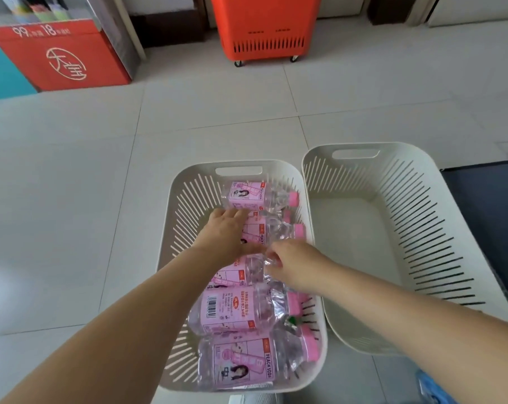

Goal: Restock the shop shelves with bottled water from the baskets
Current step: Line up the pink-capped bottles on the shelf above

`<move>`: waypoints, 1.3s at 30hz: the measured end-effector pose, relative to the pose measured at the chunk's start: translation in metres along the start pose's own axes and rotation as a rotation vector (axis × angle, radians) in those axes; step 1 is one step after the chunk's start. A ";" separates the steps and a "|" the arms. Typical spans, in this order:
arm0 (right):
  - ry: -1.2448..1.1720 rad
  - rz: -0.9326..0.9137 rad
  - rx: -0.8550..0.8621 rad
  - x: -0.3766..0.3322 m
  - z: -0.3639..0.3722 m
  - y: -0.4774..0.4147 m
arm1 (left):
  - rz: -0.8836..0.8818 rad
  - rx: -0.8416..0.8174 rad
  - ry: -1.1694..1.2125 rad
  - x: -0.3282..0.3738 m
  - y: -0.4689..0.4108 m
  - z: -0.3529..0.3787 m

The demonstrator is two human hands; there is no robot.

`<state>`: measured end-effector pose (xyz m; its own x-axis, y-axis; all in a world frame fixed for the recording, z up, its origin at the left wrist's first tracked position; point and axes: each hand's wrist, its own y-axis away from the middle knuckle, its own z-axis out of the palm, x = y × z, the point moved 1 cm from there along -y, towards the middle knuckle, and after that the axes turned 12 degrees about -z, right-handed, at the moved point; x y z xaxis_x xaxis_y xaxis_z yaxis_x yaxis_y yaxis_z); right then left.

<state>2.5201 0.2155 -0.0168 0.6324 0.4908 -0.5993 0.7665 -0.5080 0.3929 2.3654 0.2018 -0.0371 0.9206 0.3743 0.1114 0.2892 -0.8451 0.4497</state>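
Observation:
A white slotted basket on the floor holds several clear bottles with pink labels and pink caps, all lying on their sides. My left hand reaches into it and lies over a bottle in the middle, fingers bent down around its labelled body. My right hand pinches the clear neck end of another bottle just below. A far bottle lies untouched near the basket's handle. A second white basket on the right has nothing in it.
An orange wheeled shopping basket stands at the back on the tiled floor. A red display stand with white print is at the back left. A dark mat lies to the right of the baskets.

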 end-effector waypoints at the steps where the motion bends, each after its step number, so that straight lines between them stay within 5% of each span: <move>1: 0.034 0.007 -0.048 0.000 0.001 -0.001 | 0.000 0.011 -0.009 0.002 0.002 -0.002; 5: 0.155 0.019 -0.183 -0.001 0.007 -0.004 | 0.014 0.023 -0.044 0.003 0.007 -0.006; 10: 0.202 0.003 -0.076 -0.002 0.011 -0.001 | -0.041 0.065 0.062 -0.007 0.006 -0.005; 14: -0.078 -0.007 -0.006 -0.003 0.004 0.001 | -0.145 0.044 0.405 -0.023 0.009 -0.011; 22: -0.604 0.108 0.093 -0.010 -0.008 0.013 | -0.243 0.100 0.646 -0.029 0.027 -0.029; 39: -0.924 0.159 0.722 -0.014 -0.140 0.173 | -0.043 0.022 1.081 0.063 0.142 -0.126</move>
<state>2.6593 0.2194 0.1574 0.1669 -0.1615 -0.9726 0.2582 -0.9449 0.2012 2.4312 0.1537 0.1452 0.1942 0.5334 0.8233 0.3306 -0.8257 0.4570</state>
